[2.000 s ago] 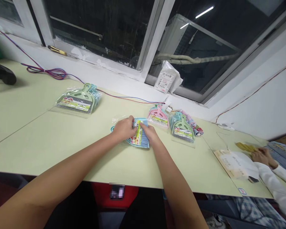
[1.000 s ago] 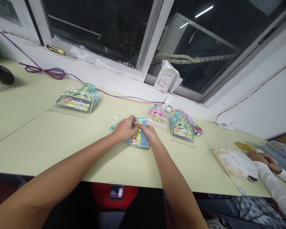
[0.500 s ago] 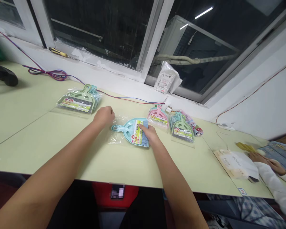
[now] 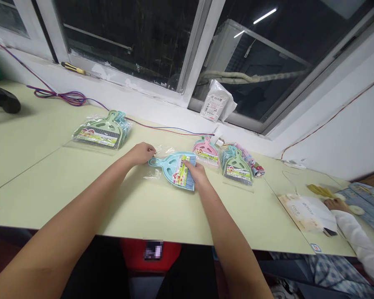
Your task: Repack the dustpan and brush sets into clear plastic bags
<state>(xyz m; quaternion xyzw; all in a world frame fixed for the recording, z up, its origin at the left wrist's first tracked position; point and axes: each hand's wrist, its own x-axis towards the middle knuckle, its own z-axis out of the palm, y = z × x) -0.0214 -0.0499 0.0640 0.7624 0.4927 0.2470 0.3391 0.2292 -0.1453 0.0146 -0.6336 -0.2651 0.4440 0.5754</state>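
A light-blue dustpan (image 4: 168, 165) with a blue-bristled brush (image 4: 189, 178) and a printed card lies in a clear plastic bag on the pale table. My right hand (image 4: 199, 174) grips its wide end, thumb on top of the card. At the handle end, my left hand (image 4: 144, 153) has its fingers pinched together at the clear bag (image 4: 152, 172), just beside the handle's loop. Wrapped green dustpans (image 4: 98, 131) lie to the left. To the right are a wrapped pink dustpan (image 4: 206, 151) and a stack with a green one on top (image 4: 238, 166).
A person's hand (image 4: 336, 204) rests at the right near a white and beige package (image 4: 308, 211). A coiled cable (image 4: 71, 98) runs along the wall. A screwdriver (image 4: 75, 68) and a white wrapped box (image 4: 215, 104) are on the sill. A black object (image 4: 6, 99) stands far left.
My left hand has moved slightly right, to the bag's edge by the handle, and its fingers now pinch there. The dustpan has tilted a little. One of the other person's hands has left view.
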